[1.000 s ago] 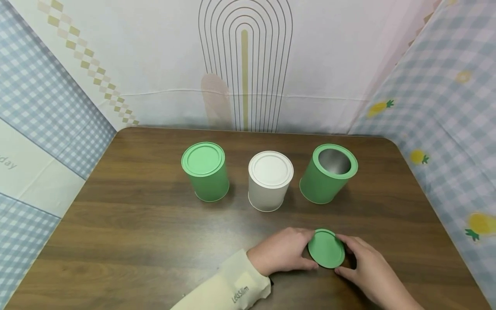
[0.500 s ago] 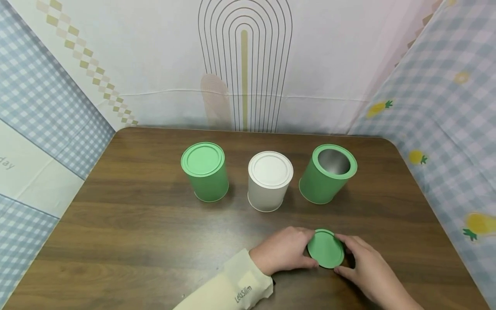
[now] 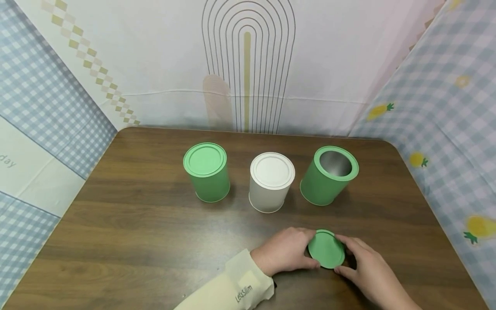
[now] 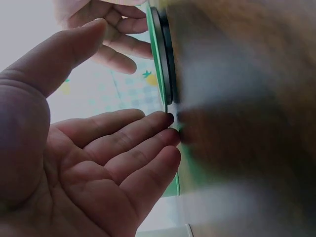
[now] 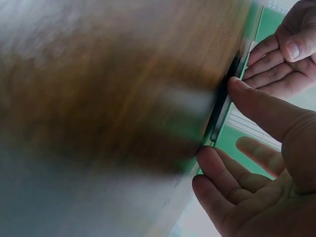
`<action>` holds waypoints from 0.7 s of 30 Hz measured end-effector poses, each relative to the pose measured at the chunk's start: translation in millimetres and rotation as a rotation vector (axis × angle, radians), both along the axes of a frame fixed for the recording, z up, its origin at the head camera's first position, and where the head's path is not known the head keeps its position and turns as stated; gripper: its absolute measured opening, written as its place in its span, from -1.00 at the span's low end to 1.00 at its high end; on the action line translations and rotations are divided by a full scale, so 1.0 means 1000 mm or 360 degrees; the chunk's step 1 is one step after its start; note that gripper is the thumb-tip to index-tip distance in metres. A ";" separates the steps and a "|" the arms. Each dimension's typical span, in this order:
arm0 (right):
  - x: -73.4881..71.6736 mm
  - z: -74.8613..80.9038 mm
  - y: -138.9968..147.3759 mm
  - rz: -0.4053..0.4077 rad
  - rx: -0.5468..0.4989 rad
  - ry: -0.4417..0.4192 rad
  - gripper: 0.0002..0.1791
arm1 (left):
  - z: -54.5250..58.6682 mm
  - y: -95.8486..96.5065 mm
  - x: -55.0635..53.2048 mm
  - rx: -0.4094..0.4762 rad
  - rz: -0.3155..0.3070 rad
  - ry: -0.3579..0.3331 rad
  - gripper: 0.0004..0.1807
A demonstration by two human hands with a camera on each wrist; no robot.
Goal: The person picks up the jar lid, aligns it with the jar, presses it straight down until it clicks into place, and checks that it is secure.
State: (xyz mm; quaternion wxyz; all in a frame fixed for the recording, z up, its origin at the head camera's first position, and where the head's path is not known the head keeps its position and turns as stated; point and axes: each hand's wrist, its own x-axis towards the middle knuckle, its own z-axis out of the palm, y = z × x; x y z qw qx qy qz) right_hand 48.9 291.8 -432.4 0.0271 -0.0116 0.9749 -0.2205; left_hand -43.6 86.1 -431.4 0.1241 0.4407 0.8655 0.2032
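Observation:
A round green can lid [image 3: 326,249] lies flat at the tabletop between the two hands. My left hand [image 3: 286,251] is at its left edge; in the left wrist view its nearly straight fingers [image 4: 140,148] reach the rim, while the thumb stands apart from it. From the right, my right hand [image 3: 366,267] holds the lid's edge; the right wrist view has the thumb [image 5: 261,106] on the rim and fingertips at its near end. Behind the lid stands a green can [image 3: 323,183] whose round top opening shows a grey metallic inside.
A lidded white can [image 3: 267,196] and a lidded green can [image 3: 211,185] stand left of the uncovered one, in a row on the brown wooden table [image 3: 116,241]. Printed cloth [image 3: 166,56] hangs behind the table, with checked cloth [image 3: 426,112] on the right.
The whole head view has shifted very slightly. Both hands, the lid and the cans keep the same places on the table.

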 end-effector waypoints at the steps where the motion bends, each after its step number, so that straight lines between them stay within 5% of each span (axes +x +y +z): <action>1: 0.000 0.001 0.000 -0.0010 -0.0009 -0.0003 -0.21 | 0.000 0.000 0.000 0.0004 -0.0001 0.0007 -0.51; 21: 0.002 0.008 0.000 -0.0138 -0.0089 0.0159 -0.23 | 0.001 -0.001 -0.003 0.0126 0.0061 0.0043 -0.27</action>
